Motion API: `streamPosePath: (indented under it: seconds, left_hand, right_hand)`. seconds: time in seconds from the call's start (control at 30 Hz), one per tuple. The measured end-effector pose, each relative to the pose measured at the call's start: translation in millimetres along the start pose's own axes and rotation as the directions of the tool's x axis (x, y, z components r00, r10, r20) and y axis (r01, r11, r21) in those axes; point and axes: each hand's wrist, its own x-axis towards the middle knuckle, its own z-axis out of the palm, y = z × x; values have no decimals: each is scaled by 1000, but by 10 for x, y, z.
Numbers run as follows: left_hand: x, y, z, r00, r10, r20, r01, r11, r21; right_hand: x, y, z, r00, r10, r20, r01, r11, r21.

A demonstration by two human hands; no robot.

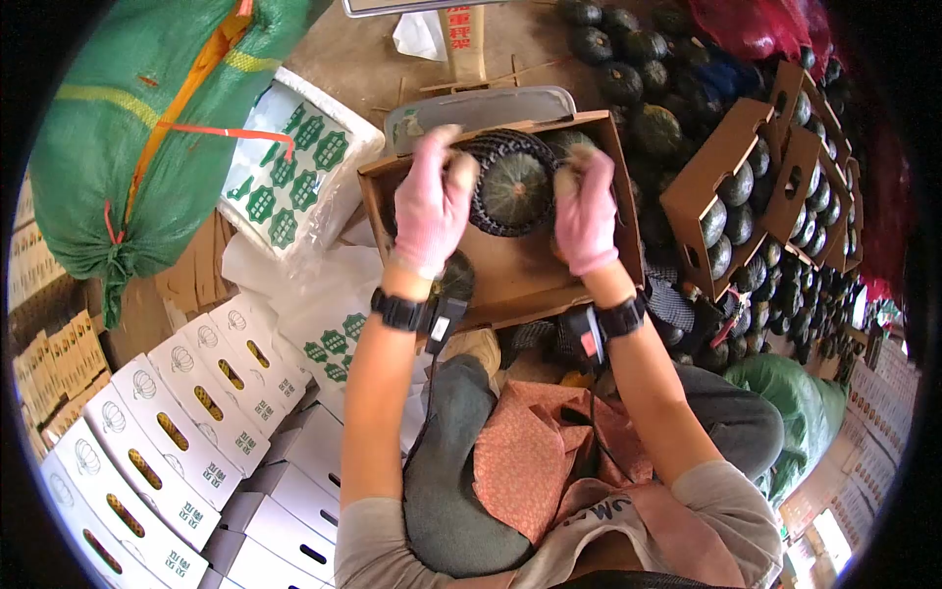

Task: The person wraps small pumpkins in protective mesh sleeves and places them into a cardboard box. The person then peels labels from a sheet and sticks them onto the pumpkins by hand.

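A dark green squash [517,191] with a paler centre is ringed by a black foam net sleeve [484,208] above an open cardboard box [505,309]. My left hand [429,206], in a pink glove with whitish fingertips, is closed on the sleeve's left edge. On the other side, my right hand [589,214], gloved alike, has its curled fingers at the sleeve's right edge; they are slightly blurred. Another squash [455,279] shows by the box's left front, partly behind my left wrist. Part of one more squash [571,142] appears at the box's back right.
Many loose squashes [655,133] cover the floor at the back right, near filled cardboard boxes [731,182]. Printed white cartons [172,432] are stacked at left. A green sack [118,137] lies back left beside a green-printed white package [285,172]. A grey bin [481,105] stands behind the box.
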Motion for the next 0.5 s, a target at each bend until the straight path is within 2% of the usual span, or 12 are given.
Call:
streamPosePath:
  seconds: [0.03,0.07,0.1,0.17,0.23,0.27,0.37,0.5]
  left_hand:
    - [-58,41,-46,965,260,29,-261,963,61]
    - [-119,110,-109,959,198,205,-230,961,151]
    - [-124,105,-108,937,241,251,-293,937,192]
    - [-107,30,-112,925,250,286,-308,935,178]
    - [-57,0,-159,930,152,333,-128,987,-95]
    - [-71,-76,-176,919,115,378,-66,988,-140]
    - [-65,-162,-167,913,96,397,-24,983,-183]
    - [-31,-168,-167,891,80,446,-2,985,-172]
  right_hand:
    - [-102,-42,-53,969,-231,83,238,968,-80]
    - [-196,-81,-92,962,-171,211,220,946,-238]
    - [-230,-140,-78,962,-172,211,236,913,-332]
    - [-229,-291,-96,963,-16,267,134,894,-428]
    - [-187,-338,-68,956,78,284,48,910,-411]
    - [-141,-354,-59,950,116,291,11,915,-403]
    - [-57,-393,-79,926,195,324,-71,931,-359]
    - [-14,-267,-77,933,163,321,-50,941,-334]
